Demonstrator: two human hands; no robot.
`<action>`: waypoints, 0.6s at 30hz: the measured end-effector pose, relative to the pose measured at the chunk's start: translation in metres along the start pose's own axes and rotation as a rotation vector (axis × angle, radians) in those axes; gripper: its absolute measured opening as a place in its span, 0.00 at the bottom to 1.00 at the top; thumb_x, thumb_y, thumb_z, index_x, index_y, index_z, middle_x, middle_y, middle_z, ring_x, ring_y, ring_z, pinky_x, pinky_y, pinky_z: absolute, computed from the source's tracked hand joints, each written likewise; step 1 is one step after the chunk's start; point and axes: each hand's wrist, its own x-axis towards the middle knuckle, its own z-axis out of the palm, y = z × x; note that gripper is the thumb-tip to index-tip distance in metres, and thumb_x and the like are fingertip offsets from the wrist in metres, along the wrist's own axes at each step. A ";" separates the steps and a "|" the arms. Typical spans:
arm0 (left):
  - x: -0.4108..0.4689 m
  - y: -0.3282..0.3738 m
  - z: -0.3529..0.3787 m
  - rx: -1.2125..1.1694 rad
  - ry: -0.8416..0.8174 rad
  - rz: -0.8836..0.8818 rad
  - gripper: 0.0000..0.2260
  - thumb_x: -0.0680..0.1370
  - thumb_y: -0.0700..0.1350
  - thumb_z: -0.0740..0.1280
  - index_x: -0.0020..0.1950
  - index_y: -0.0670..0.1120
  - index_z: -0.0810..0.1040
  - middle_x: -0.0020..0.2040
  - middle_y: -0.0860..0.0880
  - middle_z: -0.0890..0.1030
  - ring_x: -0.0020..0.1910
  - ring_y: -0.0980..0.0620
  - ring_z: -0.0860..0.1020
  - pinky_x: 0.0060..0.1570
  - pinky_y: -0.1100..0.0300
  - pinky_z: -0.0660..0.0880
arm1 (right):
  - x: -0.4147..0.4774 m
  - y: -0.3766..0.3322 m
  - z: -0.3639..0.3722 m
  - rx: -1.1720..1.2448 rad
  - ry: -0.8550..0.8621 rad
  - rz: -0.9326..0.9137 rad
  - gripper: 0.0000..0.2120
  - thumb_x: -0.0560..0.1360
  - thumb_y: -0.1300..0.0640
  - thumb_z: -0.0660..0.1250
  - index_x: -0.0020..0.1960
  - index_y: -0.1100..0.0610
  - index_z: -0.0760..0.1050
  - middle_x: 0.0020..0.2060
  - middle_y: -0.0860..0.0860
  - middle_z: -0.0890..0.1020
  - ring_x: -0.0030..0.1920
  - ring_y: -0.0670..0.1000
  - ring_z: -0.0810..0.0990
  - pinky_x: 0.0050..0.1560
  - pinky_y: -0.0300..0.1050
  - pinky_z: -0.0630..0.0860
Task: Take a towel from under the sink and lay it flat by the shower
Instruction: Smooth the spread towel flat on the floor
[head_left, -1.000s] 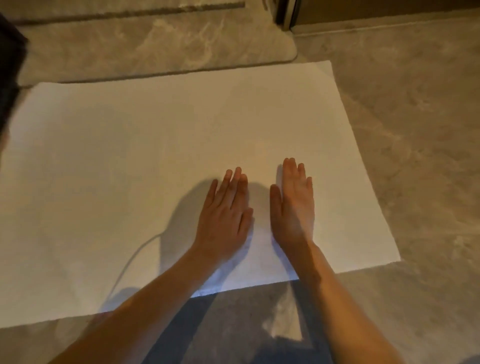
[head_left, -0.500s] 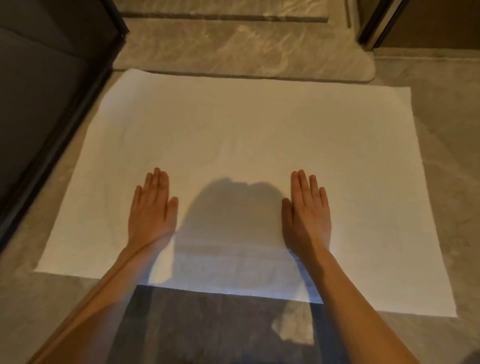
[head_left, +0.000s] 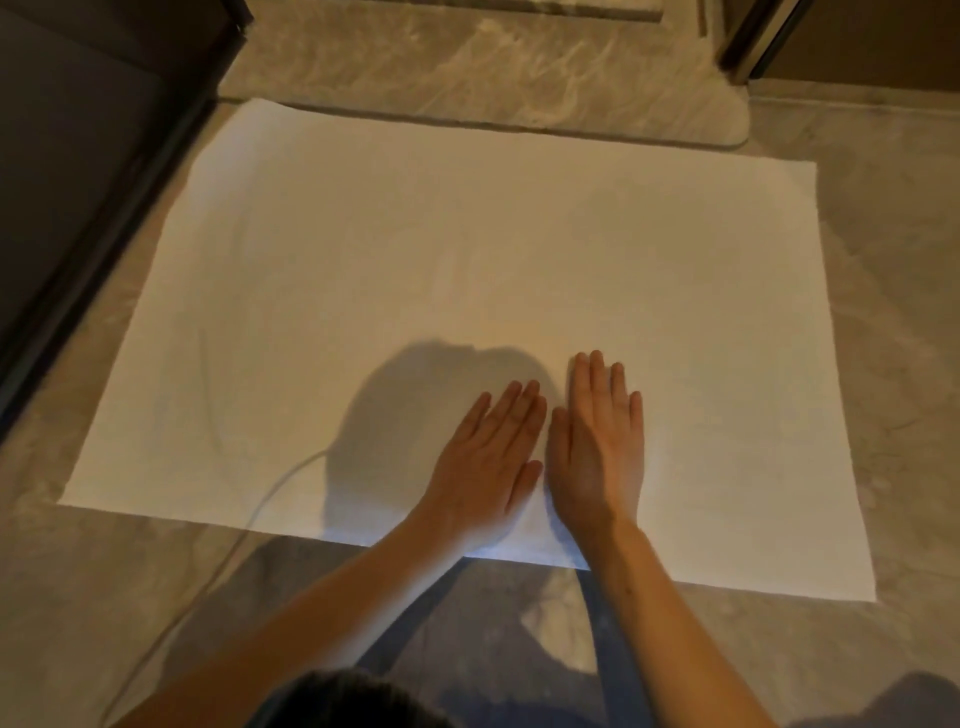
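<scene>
A large white towel (head_left: 467, 291) lies spread flat on the marble floor, its far edge along the raised stone shower threshold (head_left: 493, 67). My left hand (head_left: 488, 462) and my right hand (head_left: 597, 441) rest palm down side by side on the towel near its front edge, thumbs almost touching, fingers straight and close together. Neither hand holds anything. Their shadow falls on the towel to the left.
A dark glass panel with a black frame (head_left: 88, 208) runs along the left side. A metal door frame (head_left: 748, 41) stands at the back right. Marble floor (head_left: 893, 364) surrounds the towel. A thin cable (head_left: 218, 566) trails over the floor at the front left.
My left hand has slid right across the towel, from about a hand's span away to right beside my right hand. The view has shifted slightly.
</scene>
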 end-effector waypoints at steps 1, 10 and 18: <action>-0.002 -0.003 0.001 0.005 0.002 0.016 0.27 0.83 0.53 0.46 0.80 0.41 0.53 0.80 0.43 0.52 0.79 0.48 0.49 0.77 0.48 0.50 | -0.010 0.002 0.002 -0.010 -0.015 -0.005 0.27 0.82 0.50 0.43 0.80 0.56 0.51 0.79 0.52 0.53 0.79 0.52 0.46 0.78 0.49 0.43; -0.105 -0.169 -0.032 0.022 -0.005 -0.521 0.32 0.82 0.59 0.42 0.80 0.40 0.50 0.80 0.42 0.53 0.79 0.45 0.52 0.76 0.49 0.47 | -0.019 0.011 0.011 -0.035 -0.023 -0.013 0.27 0.83 0.48 0.45 0.80 0.53 0.49 0.79 0.49 0.53 0.79 0.49 0.45 0.78 0.46 0.41; -0.005 -0.104 -0.045 0.042 0.144 -0.178 0.28 0.81 0.50 0.52 0.79 0.39 0.55 0.80 0.41 0.54 0.79 0.44 0.52 0.76 0.48 0.47 | 0.013 -0.026 -0.008 0.244 0.104 -0.033 0.26 0.82 0.55 0.48 0.79 0.59 0.53 0.78 0.53 0.55 0.79 0.54 0.49 0.78 0.47 0.44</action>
